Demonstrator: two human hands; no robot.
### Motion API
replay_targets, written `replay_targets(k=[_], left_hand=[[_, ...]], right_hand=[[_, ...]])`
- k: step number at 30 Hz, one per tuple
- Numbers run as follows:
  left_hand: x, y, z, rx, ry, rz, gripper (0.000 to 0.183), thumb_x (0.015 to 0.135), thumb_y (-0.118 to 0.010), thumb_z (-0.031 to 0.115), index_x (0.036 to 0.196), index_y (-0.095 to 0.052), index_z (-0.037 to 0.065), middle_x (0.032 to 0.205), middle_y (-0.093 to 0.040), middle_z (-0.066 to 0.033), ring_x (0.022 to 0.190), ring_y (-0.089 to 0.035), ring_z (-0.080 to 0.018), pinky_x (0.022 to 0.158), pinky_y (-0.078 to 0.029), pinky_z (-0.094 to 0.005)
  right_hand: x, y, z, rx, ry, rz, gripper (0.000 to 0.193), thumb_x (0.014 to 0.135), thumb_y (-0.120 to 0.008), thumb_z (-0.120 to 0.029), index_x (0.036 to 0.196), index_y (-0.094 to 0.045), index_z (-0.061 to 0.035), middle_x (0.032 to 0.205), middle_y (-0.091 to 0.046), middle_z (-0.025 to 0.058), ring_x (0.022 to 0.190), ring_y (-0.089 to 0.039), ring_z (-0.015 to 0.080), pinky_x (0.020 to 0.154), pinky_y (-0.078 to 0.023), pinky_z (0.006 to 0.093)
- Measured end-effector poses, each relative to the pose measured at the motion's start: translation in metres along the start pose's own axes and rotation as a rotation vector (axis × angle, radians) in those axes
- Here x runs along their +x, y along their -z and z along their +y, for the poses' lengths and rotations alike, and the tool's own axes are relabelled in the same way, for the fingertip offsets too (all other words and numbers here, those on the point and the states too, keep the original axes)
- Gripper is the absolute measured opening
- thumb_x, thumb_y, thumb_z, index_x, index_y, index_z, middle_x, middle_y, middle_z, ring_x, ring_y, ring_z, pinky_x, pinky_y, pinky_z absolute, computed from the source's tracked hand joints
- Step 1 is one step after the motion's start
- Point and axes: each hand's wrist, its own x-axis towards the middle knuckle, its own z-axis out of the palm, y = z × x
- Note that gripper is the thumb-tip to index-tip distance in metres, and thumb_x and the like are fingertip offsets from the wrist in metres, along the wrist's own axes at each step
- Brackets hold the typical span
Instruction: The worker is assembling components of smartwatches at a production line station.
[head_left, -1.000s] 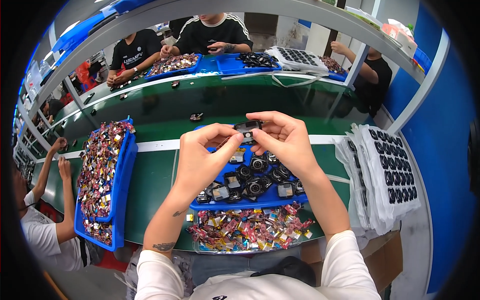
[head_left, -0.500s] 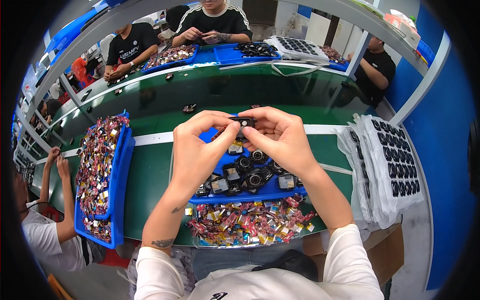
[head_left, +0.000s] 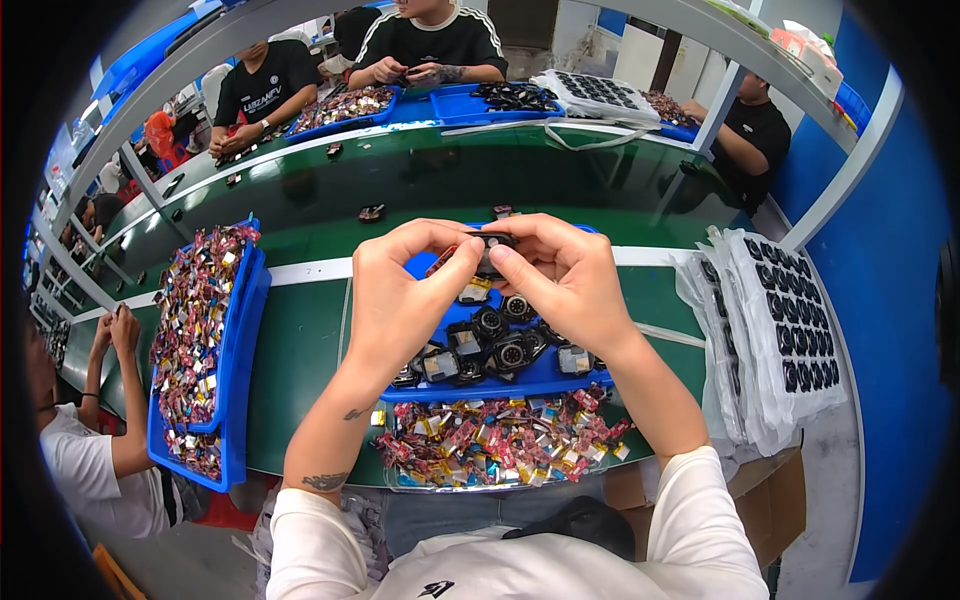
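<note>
Both my hands meet above a blue tray (head_left: pixel 450 393), pinching a small black watch case (head_left: pixel 494 240) between thumbs and fingers. My left hand (head_left: pixel 400 290) is closed on its left side, where a red circuit board (head_left: pixel 440 260) shows beside the thumb. Whether that board is joined to the case is hidden by my fingers. On the other side, my right hand (head_left: pixel 575 285) grips the case with its thumb on the near face. Below, several black watch cases (head_left: pixel 510 353) lie loose in the tray, some with round sensor backs and some with silvery squares.
Nearest me lies a heap of red circuit boards with small batteries (head_left: pixel 500 445). A blue bin (head_left: pixel 257 330) of similar boards stands left. White trays of black cases (head_left: pixel 800 320) are stacked right. Across the green belt (head_left: pixel 430 170), which carries scattered parts, other people work.
Loose parts on the green belt have shifted slightly left. My hands stay nearly in place on the watch case, which has tilted a little as my right thumb shifted.
</note>
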Motion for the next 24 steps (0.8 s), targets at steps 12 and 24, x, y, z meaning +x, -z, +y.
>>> replay_targets(k=[12, 24], left_hand=[[-0.007, -0.01, 0.0, 0.174, -0.147, 0.054, 0.009, 0.076, -0.072, 0.008, 0.083, -0.072, 0.002, 0.084, -0.071, -0.0117, 0.078, -0.067, -0.0221, 0.074, -0.05, -0.0314], [-0.003, -0.003, 0.001, 0.219, -0.226, 0.078, 0.012, 0.073, -0.075, 0.011, 0.083, -0.073, 0.004, 0.078, -0.062, -0.0071, 0.071, -0.061, -0.0205, 0.064, -0.046, -0.0309]], right_hand=[[-0.002, 0.0, -0.001, -0.149, 0.128, 0.148, 0.012, 0.082, -0.064, -0.003, 0.092, -0.068, 0.0023, 0.074, -0.069, 0.0098, 0.067, -0.068, 0.012, 0.06, -0.053, 0.0229], [0.004, 0.006, -0.003, 0.197, -0.122, 0.06, 0.015, 0.087, -0.063, -0.005, 0.1, -0.065, 0.0022, 0.091, -0.066, 0.006, 0.084, -0.062, 0.0078, 0.07, -0.052, 0.0203]])
